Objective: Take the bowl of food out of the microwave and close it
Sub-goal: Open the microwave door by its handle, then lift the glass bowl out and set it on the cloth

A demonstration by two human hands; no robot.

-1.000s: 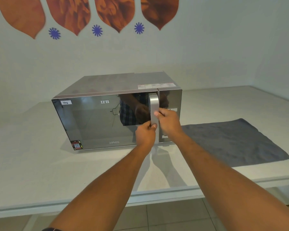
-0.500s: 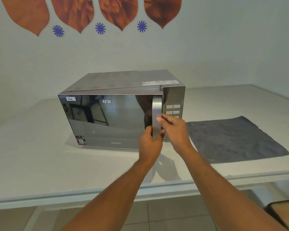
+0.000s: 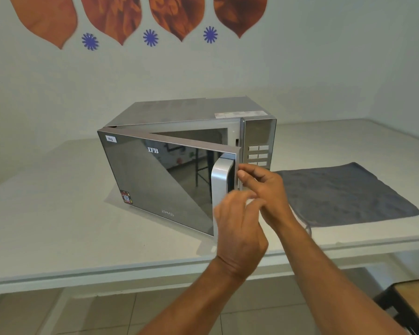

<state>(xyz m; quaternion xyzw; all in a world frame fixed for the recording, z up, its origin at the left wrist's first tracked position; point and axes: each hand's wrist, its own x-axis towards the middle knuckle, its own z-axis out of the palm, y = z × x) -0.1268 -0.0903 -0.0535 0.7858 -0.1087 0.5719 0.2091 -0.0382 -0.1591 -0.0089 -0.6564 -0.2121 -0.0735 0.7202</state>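
The silver microwave (image 3: 194, 112) stands on the white table, its mirrored door (image 3: 160, 180) swung partly open from a left hinge. The dark cavity shows above the door; no bowl is visible inside. My right hand (image 3: 264, 187) pinches the door's free edge just right of the silver handle (image 3: 221, 187). My left hand (image 3: 240, 228), blurred, hovers in front of the lower handle with loosely spread fingers, holding nothing.
A grey cloth (image 3: 344, 192) lies flat on the table (image 3: 58, 226) to the right of the microwave. The control buttons (image 3: 258, 155) sit on the microwave's right panel. A dark-framed wooden stool (image 3: 414, 303) is at the lower right, below the table edge.
The door has swung from shut to partly open. My left hand has come off the handle, and my right hand has shifted to the door's edge.
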